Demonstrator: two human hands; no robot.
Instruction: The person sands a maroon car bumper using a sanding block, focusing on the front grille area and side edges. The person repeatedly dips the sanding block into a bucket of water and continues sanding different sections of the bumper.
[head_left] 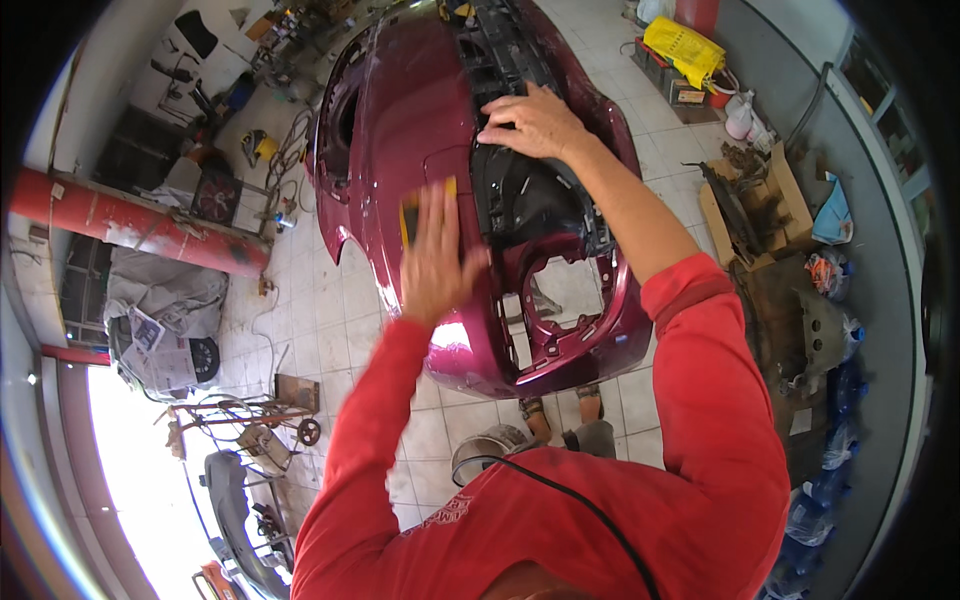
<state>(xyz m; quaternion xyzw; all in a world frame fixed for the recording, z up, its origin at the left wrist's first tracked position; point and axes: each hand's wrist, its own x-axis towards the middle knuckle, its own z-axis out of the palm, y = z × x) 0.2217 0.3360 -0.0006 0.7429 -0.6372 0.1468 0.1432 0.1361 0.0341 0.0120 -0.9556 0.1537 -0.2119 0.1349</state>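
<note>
On maroon bodywork [410,110], blurred left hand [434,262] partly hides yellow-edged pad [410,222].

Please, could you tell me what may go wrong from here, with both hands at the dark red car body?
1. The left hand lies over a yellow-and-black pad on the glossy car body; trapped grit might scratch the paint.
2. The right hand is over the black inner parts; a slip could scrape the fingers.
3. A bucket stands close to the feet and might be knocked.
</note>
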